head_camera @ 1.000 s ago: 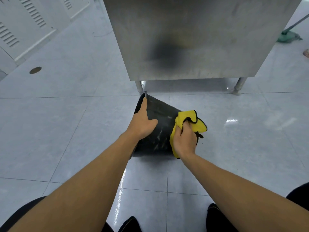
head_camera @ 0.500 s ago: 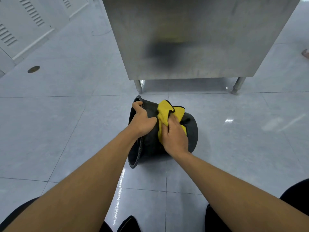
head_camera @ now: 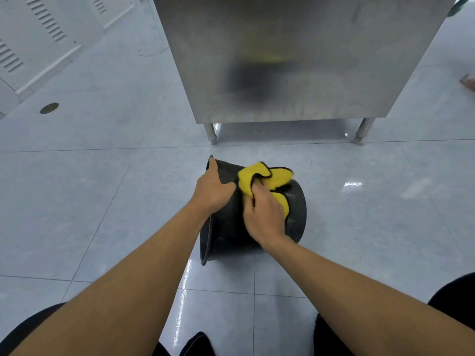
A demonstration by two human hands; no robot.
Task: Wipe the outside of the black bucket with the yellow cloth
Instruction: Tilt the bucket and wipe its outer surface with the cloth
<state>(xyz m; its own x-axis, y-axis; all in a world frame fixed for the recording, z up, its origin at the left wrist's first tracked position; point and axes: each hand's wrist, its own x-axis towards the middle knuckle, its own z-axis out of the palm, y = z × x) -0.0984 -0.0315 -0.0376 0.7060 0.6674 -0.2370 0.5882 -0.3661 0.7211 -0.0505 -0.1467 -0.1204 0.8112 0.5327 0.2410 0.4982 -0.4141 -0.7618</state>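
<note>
The black bucket [head_camera: 297, 217] lies on its side on the tiled floor, its open rim facing left and its base to the right. My left hand [head_camera: 212, 190] grips the rim at the upper left and holds the bucket steady. My right hand [head_camera: 263, 214] presses the yellow cloth [head_camera: 253, 177], which has a black edge, against the top of the bucket's outer wall. Part of the cloth is bunched under my fingers and hidden.
A stainless steel cabinet [head_camera: 295, 60] on short legs [head_camera: 211, 133] stands just behind the bucket. White louvred panels [head_camera: 38, 34] line the far left. A round floor drain [head_camera: 49, 108] sits at the left. My knees and shoes show at the bottom edge.
The bucket has rolled so its rim now shows at the left. My right hand moved the cloth from the bucket's right end up onto its top wall.
</note>
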